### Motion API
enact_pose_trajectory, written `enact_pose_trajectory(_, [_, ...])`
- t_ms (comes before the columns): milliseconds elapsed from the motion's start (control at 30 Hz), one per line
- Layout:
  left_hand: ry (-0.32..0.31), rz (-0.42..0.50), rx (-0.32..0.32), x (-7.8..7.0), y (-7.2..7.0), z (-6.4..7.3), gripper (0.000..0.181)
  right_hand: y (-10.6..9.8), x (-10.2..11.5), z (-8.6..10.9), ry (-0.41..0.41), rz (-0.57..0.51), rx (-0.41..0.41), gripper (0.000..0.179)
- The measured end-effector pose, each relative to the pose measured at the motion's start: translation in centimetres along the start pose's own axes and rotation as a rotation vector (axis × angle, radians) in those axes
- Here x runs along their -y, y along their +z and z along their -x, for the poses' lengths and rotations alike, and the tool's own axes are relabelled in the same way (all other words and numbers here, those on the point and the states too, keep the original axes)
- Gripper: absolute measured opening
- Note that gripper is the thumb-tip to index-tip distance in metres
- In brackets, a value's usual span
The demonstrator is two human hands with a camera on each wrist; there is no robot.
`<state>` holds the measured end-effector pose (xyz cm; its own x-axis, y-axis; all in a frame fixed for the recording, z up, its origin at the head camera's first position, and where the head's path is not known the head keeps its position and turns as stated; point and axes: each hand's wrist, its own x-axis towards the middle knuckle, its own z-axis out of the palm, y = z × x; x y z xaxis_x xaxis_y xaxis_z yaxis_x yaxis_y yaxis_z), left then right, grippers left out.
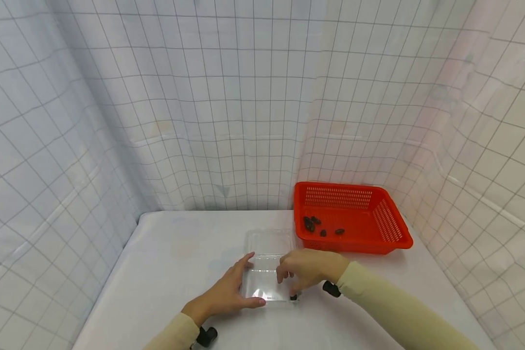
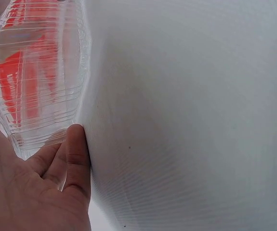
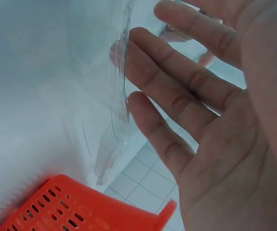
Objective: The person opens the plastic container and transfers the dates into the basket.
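Observation:
A clear plastic clamshell box [image 1: 267, 284] lies on the table with its lid [image 1: 269, 240] laid back away from me. At the left side of the box rests my left hand [image 1: 227, 289], thumb and fingers spread, the thumb along the near edge. In the left wrist view the fingers [image 2: 75, 154] touch the ribbed clear plastic. My right hand [image 1: 310, 267] reaches over the box's right side with fingers loosely bent and apart. A small dark oval piece [image 1: 293, 297] sits in the near right corner, right at that thumb's tip.
A red slotted basket [image 1: 354, 248] stands at the back right, close to the box. Several dark oval pieces [image 1: 309, 224] lie inside it, mostly toward its left. White sheeting [image 1: 245, 97] with a grid pattern surrounds the white table [image 1: 166, 262] at the back and sides.

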<state>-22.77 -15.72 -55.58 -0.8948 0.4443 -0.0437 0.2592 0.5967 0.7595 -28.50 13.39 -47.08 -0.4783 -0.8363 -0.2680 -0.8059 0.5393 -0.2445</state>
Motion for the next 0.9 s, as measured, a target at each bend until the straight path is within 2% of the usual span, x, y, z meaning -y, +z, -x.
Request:
enact_pose_trajectory(200, [0.006, -0.012, -0.005, 0.0, -0.1, 0.1, 0.132, 0.8, 0.3, -1.0, -0.009, 0.019, 0.051, 0.023])
enact_pose_trajectory(400, [0.008, -0.015, 0.002, 0.1, -0.1, 0.0, 0.132, 1.2, 0.8, -1.5, -0.019, -0.022, 0.08, 0.02])
enact_pose_trajectory(700, [0.008, 0.002, 0.003, 0.3, -0.1, 0.0, 0.132, 1.2, 1.0, -2.7, -0.025, -0.087, 0.089, 0.02])
enact_pose_trajectory(900, [0.019, 0.0, -0.001, 0.2, 0.0, 0.0, 0.131, 1.3, 1.0, -3.5, -0.062, -0.071, 0.053, 0.02])
